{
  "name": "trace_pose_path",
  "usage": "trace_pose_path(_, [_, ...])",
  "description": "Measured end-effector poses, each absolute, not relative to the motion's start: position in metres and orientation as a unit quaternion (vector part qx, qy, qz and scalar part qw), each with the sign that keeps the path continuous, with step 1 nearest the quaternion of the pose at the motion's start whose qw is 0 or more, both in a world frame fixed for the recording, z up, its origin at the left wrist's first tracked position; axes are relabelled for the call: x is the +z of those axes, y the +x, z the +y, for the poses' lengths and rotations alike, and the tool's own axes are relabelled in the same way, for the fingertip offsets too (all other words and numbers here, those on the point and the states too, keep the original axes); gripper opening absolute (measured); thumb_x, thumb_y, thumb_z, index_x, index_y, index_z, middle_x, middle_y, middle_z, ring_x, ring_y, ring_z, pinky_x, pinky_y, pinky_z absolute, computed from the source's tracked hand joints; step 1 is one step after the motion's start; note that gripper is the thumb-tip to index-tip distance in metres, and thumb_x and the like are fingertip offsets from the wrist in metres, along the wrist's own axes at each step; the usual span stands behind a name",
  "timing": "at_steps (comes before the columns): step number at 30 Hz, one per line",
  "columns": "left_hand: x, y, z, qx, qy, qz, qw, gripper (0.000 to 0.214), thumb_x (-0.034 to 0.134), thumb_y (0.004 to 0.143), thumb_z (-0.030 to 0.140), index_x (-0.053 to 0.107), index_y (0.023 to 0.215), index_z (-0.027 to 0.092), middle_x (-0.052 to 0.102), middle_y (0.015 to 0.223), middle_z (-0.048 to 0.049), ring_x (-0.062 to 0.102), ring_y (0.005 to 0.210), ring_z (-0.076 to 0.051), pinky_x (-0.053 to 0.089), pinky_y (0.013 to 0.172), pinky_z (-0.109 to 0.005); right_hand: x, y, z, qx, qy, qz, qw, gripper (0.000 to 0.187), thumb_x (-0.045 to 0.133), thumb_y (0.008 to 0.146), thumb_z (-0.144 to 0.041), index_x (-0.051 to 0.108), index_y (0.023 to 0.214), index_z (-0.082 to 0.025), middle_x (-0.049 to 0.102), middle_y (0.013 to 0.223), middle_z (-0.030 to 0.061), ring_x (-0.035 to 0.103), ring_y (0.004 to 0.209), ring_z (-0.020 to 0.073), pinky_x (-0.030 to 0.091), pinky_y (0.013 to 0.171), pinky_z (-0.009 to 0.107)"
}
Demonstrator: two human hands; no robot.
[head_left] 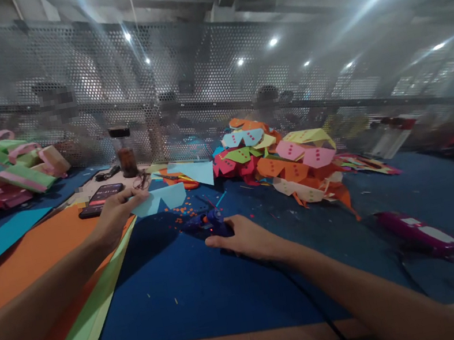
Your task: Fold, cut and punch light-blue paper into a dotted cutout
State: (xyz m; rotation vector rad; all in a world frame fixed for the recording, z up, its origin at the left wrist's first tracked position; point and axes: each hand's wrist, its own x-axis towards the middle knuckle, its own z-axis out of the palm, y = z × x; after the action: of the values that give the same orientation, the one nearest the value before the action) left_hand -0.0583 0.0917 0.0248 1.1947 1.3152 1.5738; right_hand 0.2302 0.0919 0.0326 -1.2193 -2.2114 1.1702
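Observation:
My left hand pinches a folded light-blue paper piece and holds it just above the blue table top. My right hand rests on the table with its fingers wrapped round the handle of a blue glue gun. The gun's nozzle points left, toward the paper, and a small red light glows on its body. Its black cord runs back along my right forearm.
Orange and green paper sheets lie at the left, with a phone and a dark jar behind them. A heap of coloured paper shapes sits centre right. A purple glue gun lies at the right. Perforated metal screen behind.

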Motion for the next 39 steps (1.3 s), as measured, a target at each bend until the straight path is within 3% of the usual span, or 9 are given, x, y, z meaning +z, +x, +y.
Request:
trace_pose_path(24, [0.0220,-0.0589,0.0936,0.615,0.461,0.507,0.389,0.033,0.088,0.060,0.044,0.071,0.069,0.017,0.066,0.065,0.0014,0.056,0.060,-0.011,0.044,0.057,-0.021,0.0380,0.2271,0.0895,0.346,-0.455,-0.809,0.136,0.031,0.067,0.085,-0.047,0.068,0.083,-0.016,0.055,0.060,-0.0005,0.049,0.057,0.0139,0.035,0.056,0.026])
trace_pose_path(32, [0.0223,-0.0596,0.0937,0.613,0.459,0.512,0.390,0.035,0.089,0.059,0.045,0.073,0.072,0.017,0.068,0.067,0.0000,0.058,0.060,-0.012,0.045,0.058,-0.023,0.0343,0.2282,0.0902,0.374,-0.452,-0.795,0.155,0.030,0.070,0.083,-0.046,0.063,0.075,-0.017,0.054,0.058,-0.0017,0.048,0.054,0.0120,0.033,0.052,0.024])
trace_pose_path(39, [0.0240,-0.0580,0.0929,0.616,0.458,0.518,0.378,0.029,0.087,0.059,0.041,0.073,0.069,0.018,0.068,0.067,0.0002,0.058,0.060,-0.013,0.045,0.057,-0.023,0.0298,0.2327,0.0901,0.435,-0.447,-0.760,0.182,0.035,0.074,0.079,-0.049,0.061,0.078,-0.017,0.054,0.062,-0.0015,0.051,0.053,0.0117,0.038,0.050,0.024])
